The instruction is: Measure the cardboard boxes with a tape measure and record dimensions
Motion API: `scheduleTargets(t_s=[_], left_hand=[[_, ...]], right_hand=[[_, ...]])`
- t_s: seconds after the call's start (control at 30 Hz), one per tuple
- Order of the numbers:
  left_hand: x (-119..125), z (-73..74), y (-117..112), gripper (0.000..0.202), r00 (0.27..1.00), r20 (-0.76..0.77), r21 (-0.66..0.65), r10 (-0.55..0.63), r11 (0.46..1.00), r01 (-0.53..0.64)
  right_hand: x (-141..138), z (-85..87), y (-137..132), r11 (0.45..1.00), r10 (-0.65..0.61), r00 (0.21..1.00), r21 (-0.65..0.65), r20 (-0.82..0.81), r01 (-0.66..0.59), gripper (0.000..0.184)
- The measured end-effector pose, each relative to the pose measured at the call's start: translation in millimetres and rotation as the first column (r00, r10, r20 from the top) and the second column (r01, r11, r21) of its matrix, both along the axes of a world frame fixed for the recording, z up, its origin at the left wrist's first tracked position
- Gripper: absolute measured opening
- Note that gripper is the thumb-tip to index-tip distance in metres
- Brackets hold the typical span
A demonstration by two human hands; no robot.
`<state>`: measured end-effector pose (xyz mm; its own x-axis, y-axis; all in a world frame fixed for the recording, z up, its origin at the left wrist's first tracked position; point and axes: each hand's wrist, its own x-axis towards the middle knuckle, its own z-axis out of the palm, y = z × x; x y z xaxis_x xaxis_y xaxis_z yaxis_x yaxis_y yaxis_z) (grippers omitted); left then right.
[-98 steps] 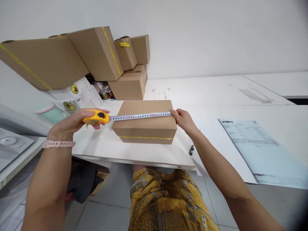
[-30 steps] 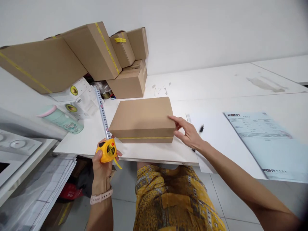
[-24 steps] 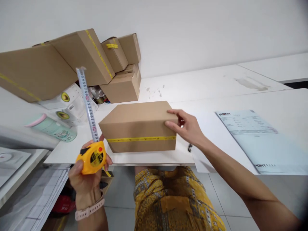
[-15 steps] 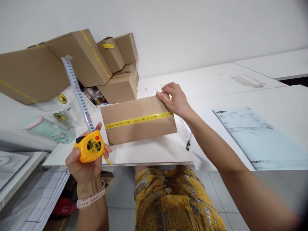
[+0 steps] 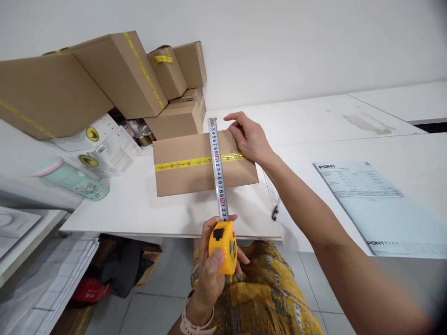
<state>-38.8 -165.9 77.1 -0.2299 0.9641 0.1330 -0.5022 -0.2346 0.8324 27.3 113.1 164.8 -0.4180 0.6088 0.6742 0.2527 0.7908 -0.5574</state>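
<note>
- Nearest: left hand (image 5: 211, 279), with a pale pink wristband (image 5: 196, 324), has its thumb and fingers closed firmly around the yellow case of a retractable tape measure (image 5: 223, 246), held in front of the table edge.
- Tape blade (image 5: 218, 181): drawn out from the case, running away from the person across the carton; its end hook reaches past the carton's far edge. Contact with the cardboard cannot be confirmed.
- Cardboard carton (image 5: 185, 180): over the white table (image 5: 185, 214), near its front edge, face with yellow printed packing tape (image 5: 179, 164) turned up towards the person. Whether it lies fully flat cannot be told.
- Right hand (image 5: 253, 142): at the carton's far right corner, fingers bent and partly open, index finger extended; whether they grip or merely rest there cannot be told.
- Right of the carton: a pen (image 5: 275, 213), partly hidden by the forearm, then a light-blue printed document (image 5: 375, 209).
- Left: mint-green tumbler (image 5: 75, 182) with pink lid, lying tilted beside white avocado-printed boxes (image 5: 104, 149).
- Farthest: stacked brown cartons (image 5: 115, 77) against the wall.
</note>
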Motion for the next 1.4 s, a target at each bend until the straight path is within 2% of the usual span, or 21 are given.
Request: scheduleTargets(t_s=[0.13,0.27,0.63,0.87,1.0,1.4], left_hand=[[6.6,-8.5,0.0,0.042,1.000,0.029,-0.001,0.004,1.000,-0.004],[11.7,-15.7,-3.8,0.043,0.999,0.045,-0.014,0.028,1.000,-0.027],[17.0,-22.3,-8.2,0.047,0.997,0.083,-0.088,0.010,0.996,-0.003],[18.3,-30.0,-8.3,0.053,0.998,-0.059,-0.166,0.016,0.986,-0.026],[18.3,-35.6,-9.8,0.059,0.997,-0.076,-0.171,0.004,0.985,-0.017],[18.9,-30.8,-10.9,0.060,0.996,-0.084,-0.205,0.013,0.978,-0.030]], right_hand=[[-1.1,-0.5,2.6,0.993,-0.022,0.996,0.116,0.085,0.012,0.039],[-1.3,-1.8,7.5,0.986,-0.054,0.985,0.165,0.167,0.026,0.041],[-3.8,-1.9,12.2,0.989,-0.035,0.976,0.148,0.213,0.003,0.039],[-3.4,-1.1,9.5,0.991,-0.042,0.976,0.136,0.215,0.013,0.040],[-2.3,-3.1,8.6,0.990,-0.037,0.977,0.142,0.208,0.007,0.039],[-2.6,-5.4,7.7,0.986,-0.060,0.978,0.161,0.197,0.028,0.038]])
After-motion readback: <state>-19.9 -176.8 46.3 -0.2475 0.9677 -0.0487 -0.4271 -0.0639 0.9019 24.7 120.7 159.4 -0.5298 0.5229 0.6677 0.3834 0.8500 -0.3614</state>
